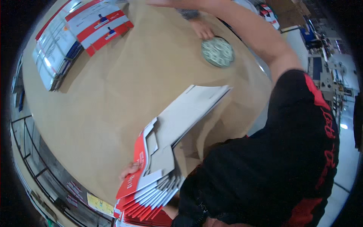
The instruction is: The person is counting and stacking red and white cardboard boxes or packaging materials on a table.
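Observation:
My left hand (130, 170) is closed round the outer edge of a fanned stack of flat cardboard boxes (189, 113), printed red and white outside and plain grey inside. Their long flaps stick out over the table, and the lower ends spread apart. From the right, my right arm stretches across the top of the view. At the upper edge my right hand (163, 3) is partly cut off, so its fingers do not show clearly. Below that arm, another person's hand (204, 31) touches a round, pale green object with a swirled surface (218, 52).
Tied bundles of flat printed sheets (56, 47) lie at the far left of the brown table (102, 102), beside red and white printed card (100, 22). More red boxes (147, 220) sit under the fanned stack. A dark metal rail (34, 159) runs along the left.

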`<action>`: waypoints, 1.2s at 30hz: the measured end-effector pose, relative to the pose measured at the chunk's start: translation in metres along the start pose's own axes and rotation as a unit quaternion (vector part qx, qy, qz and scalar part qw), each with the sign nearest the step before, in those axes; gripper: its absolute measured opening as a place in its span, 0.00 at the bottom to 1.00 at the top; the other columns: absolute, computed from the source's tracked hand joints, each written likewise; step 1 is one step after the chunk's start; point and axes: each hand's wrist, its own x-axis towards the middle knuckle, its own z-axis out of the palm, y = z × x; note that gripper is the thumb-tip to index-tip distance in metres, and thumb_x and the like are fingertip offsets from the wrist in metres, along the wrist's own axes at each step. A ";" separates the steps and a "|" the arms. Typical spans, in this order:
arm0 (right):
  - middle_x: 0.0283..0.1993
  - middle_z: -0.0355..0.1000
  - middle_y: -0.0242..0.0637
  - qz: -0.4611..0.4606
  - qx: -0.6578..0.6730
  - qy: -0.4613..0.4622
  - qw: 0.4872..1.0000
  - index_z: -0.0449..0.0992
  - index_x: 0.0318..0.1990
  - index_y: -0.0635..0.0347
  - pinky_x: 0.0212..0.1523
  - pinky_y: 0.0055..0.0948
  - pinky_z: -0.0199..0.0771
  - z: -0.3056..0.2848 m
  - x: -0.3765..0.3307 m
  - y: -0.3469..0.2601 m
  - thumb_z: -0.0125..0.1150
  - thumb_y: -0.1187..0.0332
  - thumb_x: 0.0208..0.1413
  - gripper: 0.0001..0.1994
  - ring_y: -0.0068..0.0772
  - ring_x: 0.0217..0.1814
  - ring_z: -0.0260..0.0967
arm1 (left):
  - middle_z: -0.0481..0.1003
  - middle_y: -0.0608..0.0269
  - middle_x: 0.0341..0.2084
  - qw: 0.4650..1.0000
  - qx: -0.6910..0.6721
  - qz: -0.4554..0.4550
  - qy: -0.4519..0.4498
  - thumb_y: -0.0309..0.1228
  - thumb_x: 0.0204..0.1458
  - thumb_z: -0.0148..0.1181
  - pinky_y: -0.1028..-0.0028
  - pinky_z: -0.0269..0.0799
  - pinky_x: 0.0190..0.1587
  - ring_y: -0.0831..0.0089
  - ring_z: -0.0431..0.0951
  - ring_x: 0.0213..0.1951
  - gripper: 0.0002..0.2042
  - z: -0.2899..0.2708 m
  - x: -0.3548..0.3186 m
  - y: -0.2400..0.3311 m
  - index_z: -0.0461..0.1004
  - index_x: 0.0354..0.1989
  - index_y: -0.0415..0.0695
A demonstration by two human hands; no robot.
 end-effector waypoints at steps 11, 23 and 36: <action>0.36 0.75 0.41 0.594 0.268 -0.106 0.751 0.77 0.38 0.57 0.40 0.37 0.71 0.044 -0.277 -0.096 0.60 0.62 0.46 0.13 0.41 0.39 0.73 | 0.70 0.59 0.30 0.985 0.004 0.170 0.020 0.36 0.40 0.67 0.73 0.67 0.43 0.71 0.70 0.36 0.20 0.026 0.042 0.012 0.66 0.37 0.39; 0.33 0.73 0.45 0.445 0.133 -0.309 0.830 0.76 0.33 0.56 0.40 0.41 0.71 0.164 -0.189 -0.040 0.62 0.63 0.43 0.10 0.47 0.38 0.71 | 0.67 0.60 0.33 0.953 0.039 0.285 0.089 0.38 0.36 0.71 0.72 0.64 0.47 0.70 0.68 0.39 0.28 0.029 0.073 0.037 0.63 0.42 0.40; 0.33 0.73 0.48 0.449 0.191 -0.182 0.854 0.75 0.28 0.57 0.37 0.44 0.72 0.179 -0.173 -0.013 0.52 0.67 0.49 0.07 0.48 0.39 0.72 | 0.62 0.63 0.37 0.924 0.141 0.329 0.134 0.41 0.35 0.71 0.72 0.63 0.47 0.71 0.65 0.40 0.35 0.048 0.071 0.041 0.56 0.49 0.42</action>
